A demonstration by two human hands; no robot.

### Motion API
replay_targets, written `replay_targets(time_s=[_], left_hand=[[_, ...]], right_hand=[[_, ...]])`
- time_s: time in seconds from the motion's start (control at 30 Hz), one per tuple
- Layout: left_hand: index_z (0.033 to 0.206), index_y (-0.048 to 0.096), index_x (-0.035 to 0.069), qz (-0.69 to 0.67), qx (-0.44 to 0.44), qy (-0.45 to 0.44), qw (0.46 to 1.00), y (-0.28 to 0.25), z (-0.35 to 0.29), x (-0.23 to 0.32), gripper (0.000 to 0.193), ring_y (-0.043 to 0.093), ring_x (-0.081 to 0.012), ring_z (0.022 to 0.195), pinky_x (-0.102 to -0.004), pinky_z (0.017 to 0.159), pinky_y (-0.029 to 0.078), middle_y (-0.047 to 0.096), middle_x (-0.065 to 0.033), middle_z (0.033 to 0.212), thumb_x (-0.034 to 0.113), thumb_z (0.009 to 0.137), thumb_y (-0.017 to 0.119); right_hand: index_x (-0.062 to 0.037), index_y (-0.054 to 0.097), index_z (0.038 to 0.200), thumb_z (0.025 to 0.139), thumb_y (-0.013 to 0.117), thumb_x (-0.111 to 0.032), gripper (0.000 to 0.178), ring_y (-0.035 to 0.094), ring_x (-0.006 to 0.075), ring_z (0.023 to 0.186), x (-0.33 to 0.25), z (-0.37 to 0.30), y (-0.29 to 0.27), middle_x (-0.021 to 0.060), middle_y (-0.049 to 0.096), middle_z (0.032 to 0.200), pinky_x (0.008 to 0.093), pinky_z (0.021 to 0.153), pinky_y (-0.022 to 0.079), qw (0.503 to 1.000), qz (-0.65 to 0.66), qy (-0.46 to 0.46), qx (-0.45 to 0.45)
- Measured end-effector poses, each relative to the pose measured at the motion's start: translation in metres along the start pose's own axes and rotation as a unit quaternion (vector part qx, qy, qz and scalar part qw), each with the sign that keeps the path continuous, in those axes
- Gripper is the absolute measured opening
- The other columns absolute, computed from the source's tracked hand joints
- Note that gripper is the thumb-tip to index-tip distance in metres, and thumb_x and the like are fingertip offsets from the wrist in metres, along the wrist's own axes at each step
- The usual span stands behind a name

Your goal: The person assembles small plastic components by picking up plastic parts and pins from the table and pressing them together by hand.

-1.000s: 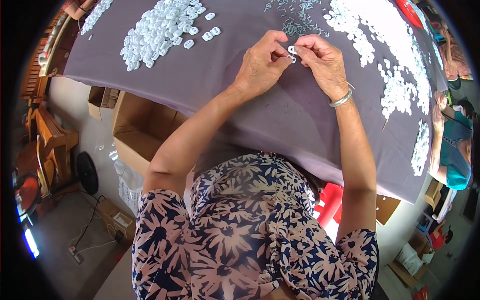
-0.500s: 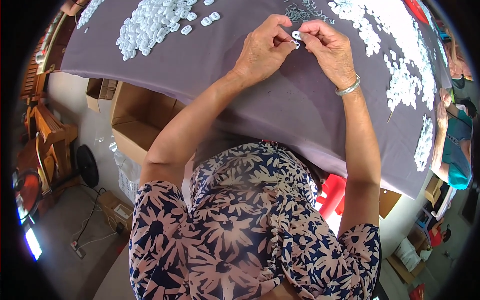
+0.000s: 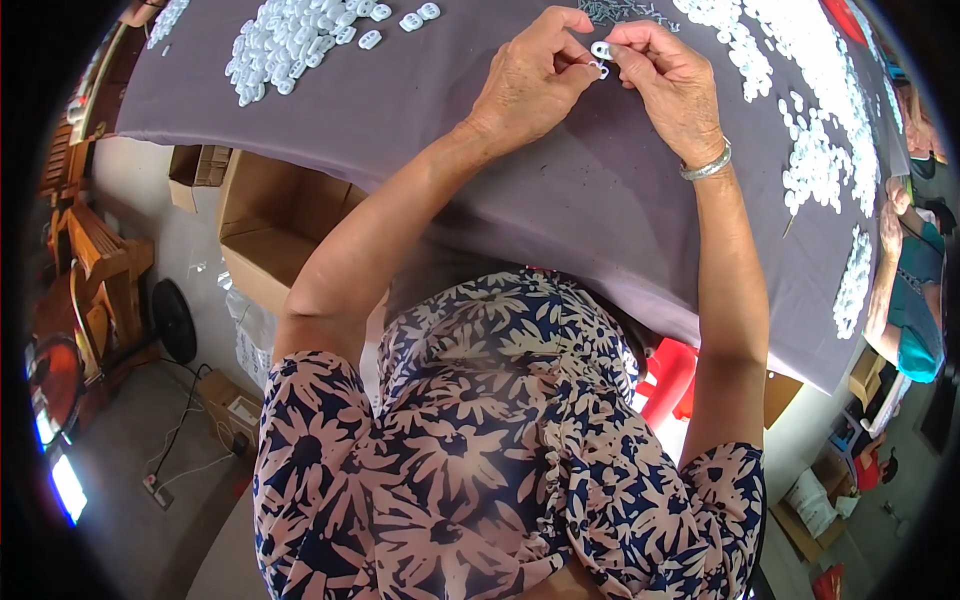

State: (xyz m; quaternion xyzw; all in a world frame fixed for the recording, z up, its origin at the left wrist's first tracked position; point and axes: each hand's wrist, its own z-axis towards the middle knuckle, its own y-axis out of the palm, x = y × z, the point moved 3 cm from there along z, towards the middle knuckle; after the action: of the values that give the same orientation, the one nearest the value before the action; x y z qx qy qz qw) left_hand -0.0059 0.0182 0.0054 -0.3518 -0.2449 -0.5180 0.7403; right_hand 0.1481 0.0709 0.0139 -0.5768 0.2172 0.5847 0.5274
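Note:
Over the far part of the cloth-covered table, my two hands meet fingertip to fingertip. My left hand pinches a small white plastic piece between thumb and finger. Just above it, a second small white oval plastic piece with a hole is gripped by my right hand. The two pieces are very close; I cannot tell whether they are joined. Beyond my fingers lies a scatter of small dark grey pins or screws, too small to tell which.
White oval pieces lie in a heap at the left and in a larger spread at the right. An open cardboard box stands below the table's left edge. Another person's arm shows at the far right.
Both hands sit slightly higher and further right in the picture, while the table shifts a little too. Each hand keeps its pinch on a white piece.

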Motion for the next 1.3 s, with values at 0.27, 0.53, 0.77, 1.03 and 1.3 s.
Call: replay_targets(time_s=[0.27, 0.53, 0.77, 1.03, 1.3], left_hand=[[0.100, 0.054, 0.001, -0.068, -0.023, -0.180, 0.981, 0.002, -0.002, -0.004, 0.022, 0.055, -0.0095, 0.072, -0.0231, 0.066, 0.047, 0.056, -0.0038, 0.090, -0.007, 0.081, 0.062], [0.111, 0.051, 0.003, -0.062, -0.017, -0.151, 0.986, 0.001, 0.001, 0.005, 0.033, 0.052, -0.0068, 0.069, -0.0224, 0.064, 0.046, 0.054, -0.0002, 0.077, -0.007, 0.081, 0.061], [0.115, 0.051, 0.004, -0.062, -0.027, -0.142, 0.988, 0.002, -0.001, 0.005, 0.037, 0.051, -0.0062, 0.068, -0.0218, 0.062, 0.045, 0.053, 0.0000, 0.076, -0.008, 0.082, 0.060], [0.119, 0.049, 0.003, -0.091, -0.029, -0.140, 0.986, 0.003, 0.000, 0.003, 0.038, 0.050, -0.0053, 0.070, -0.0204, 0.064, 0.043, 0.052, 0.0010, 0.078, -0.008, 0.083, 0.059], [0.119, 0.047, 0.002, -0.128, -0.023, -0.043, 0.991, 0.005, -0.001, -0.002, 0.038, 0.048, -0.0041, 0.071, -0.0187, 0.064, 0.042, 0.052, 0.0019, 0.081, -0.007, 0.084, 0.059]], right_hand=[[-0.0027, 0.065, 0.098, 0.091, 0.059, -0.006, 0.010, 0.051, 0.0034, 0.066, -0.003, 0.000, 0.001, -0.0044, 0.060, 0.079, 0.0182, 0.062, 0.045, 1.000, 0.012, -0.006, -0.002], [-0.0029, 0.065, 0.098, 0.091, 0.059, -0.006, 0.009, 0.051, 0.0035, 0.066, -0.005, -0.001, 0.000, -0.0044, 0.059, 0.079, 0.0185, 0.060, 0.044, 1.000, 0.000, -0.012, -0.006], [-0.0028, 0.065, 0.098, 0.091, 0.060, -0.006, 0.009, 0.052, 0.0037, 0.067, -0.007, -0.001, -0.002, -0.0041, 0.060, 0.081, 0.0184, 0.060, 0.045, 0.999, -0.016, -0.027, -0.016], [-0.0030, 0.065, 0.099, 0.091, 0.058, -0.004, 0.011, 0.053, 0.0033, 0.068, -0.007, 0.000, -0.003, -0.0031, 0.061, 0.081, 0.0183, 0.062, 0.046, 1.000, 0.018, -0.008, -0.018], [-0.0033, 0.057, 0.091, 0.089, 0.051, 0.005, 0.011, 0.051, 0.0024, 0.064, -0.008, 0.000, 0.000, -0.0024, 0.058, 0.079, 0.0173, 0.056, 0.042, 0.993, 0.076, -0.065, -0.068]])
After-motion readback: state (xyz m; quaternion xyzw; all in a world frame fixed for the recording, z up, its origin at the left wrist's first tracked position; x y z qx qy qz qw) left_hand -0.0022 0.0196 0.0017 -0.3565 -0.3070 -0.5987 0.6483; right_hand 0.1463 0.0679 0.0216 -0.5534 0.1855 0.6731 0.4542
